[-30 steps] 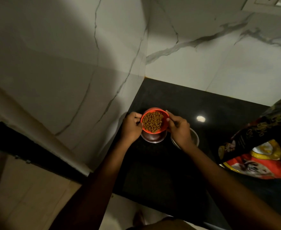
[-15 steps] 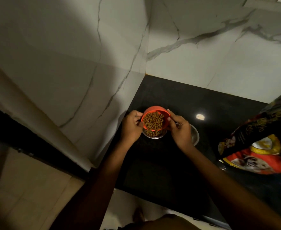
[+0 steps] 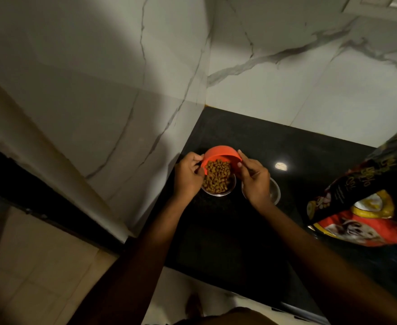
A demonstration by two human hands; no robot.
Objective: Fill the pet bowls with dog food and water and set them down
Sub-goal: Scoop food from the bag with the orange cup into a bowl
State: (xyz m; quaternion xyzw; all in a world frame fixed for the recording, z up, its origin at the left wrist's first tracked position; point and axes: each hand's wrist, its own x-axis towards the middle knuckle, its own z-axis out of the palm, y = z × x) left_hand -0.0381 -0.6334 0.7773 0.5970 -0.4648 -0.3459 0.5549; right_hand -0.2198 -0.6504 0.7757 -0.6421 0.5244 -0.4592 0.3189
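Observation:
An orange cup (image 3: 220,153) is tipped steeply toward me over a steel pet bowl (image 3: 232,189) on the black counter. Brown kibble (image 3: 217,175) spills from the cup into that bowl. My left hand (image 3: 188,175) grips the cup's left rim and my right hand (image 3: 254,178) grips its right rim. A second steel bowl (image 3: 274,191) stands just to the right, mostly hidden under my right hand; I cannot tell what is in it.
A black, red and yellow dog food bag (image 3: 368,202) lies at the right on the black counter (image 3: 228,242). Marble walls meet in a corner behind the bowls. The counter's front edge is near me, with tiled floor (image 3: 28,266) at lower left.
The orange cup has tilted from nearly level to steeply tipped. Kibble has passed from it into the steel bowl below. Both hands stayed on the cup.

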